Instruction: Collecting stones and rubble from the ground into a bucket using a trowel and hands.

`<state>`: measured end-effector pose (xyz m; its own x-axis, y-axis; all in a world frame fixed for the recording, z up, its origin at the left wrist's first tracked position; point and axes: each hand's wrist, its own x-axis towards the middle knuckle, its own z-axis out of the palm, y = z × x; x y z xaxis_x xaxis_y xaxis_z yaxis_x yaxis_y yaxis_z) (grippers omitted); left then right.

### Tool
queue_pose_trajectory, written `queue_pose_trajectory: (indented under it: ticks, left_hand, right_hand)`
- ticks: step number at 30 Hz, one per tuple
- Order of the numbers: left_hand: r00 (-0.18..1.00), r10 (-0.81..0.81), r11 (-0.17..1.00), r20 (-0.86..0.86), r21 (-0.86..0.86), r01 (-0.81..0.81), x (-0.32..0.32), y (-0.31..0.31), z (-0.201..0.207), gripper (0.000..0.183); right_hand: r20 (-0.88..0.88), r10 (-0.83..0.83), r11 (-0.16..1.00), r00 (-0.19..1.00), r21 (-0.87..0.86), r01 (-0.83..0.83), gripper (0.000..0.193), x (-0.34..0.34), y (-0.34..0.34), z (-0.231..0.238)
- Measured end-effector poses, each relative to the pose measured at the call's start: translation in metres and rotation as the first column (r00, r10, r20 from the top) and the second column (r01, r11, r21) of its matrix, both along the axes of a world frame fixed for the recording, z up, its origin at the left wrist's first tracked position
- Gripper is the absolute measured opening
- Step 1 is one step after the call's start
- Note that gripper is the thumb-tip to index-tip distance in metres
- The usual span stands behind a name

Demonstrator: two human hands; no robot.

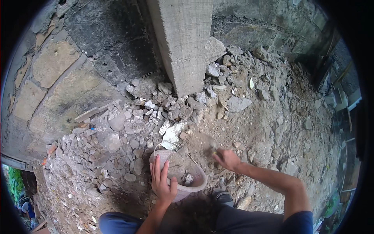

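Observation:
A dusty, pale bucket (199,180) with a thin wire handle stands tilted on the rubble in front of me. Loose soil and a whitish lump (187,179) lie inside it. My left hand (163,182) grips the bucket's left side, fingers stretched along the wall and thumb over the rim. To the right of the bucket, my right hand (228,160) is closed around the handle of a trowel (213,146). Its blade points away from me over brown soil and is smeared by motion. A flat white stone piece (172,135) lies just beyond the bucket.
A concrete pillar (187,46) rises from the rubble ahead, with broken stones (157,113) heaped at its base. A stone wall (58,82) stands at the left. Dirt and rubble slope up to the right. My shoe (222,196) is close behind the bucket.

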<state>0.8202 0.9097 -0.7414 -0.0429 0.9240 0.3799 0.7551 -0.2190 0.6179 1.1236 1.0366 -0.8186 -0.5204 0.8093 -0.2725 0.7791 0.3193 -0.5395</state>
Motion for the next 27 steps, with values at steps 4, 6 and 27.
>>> queue_pose_trajectory:
  ticks: [4, 6, 27]
  left_hand:
    - [0.996, 0.093, 0.994, 0.012, 0.051, -0.094, -0.001, 0.005, -0.005, 0.061]
    - [0.996, 0.082, 0.993, 0.019, 0.078, -0.083, -0.007, 0.007, -0.005, 0.061]
    - [0.995, 0.095, 0.99, 0.037, 0.101, -0.098, -0.005, 0.011, -0.009, 0.051]
  right_hand:
    - [-0.062, 0.262, 0.957, 0.963, -0.113, -0.268, 0.055, -0.017, -0.044, 0.037]
    - [0.027, 0.442, 0.895, 0.897, -0.077, -0.439, 0.055, -0.027, -0.058, 0.071]
    - [0.047, 0.507, 0.86, 0.861, -0.083, -0.503, 0.047, -0.009, -0.055, 0.054]
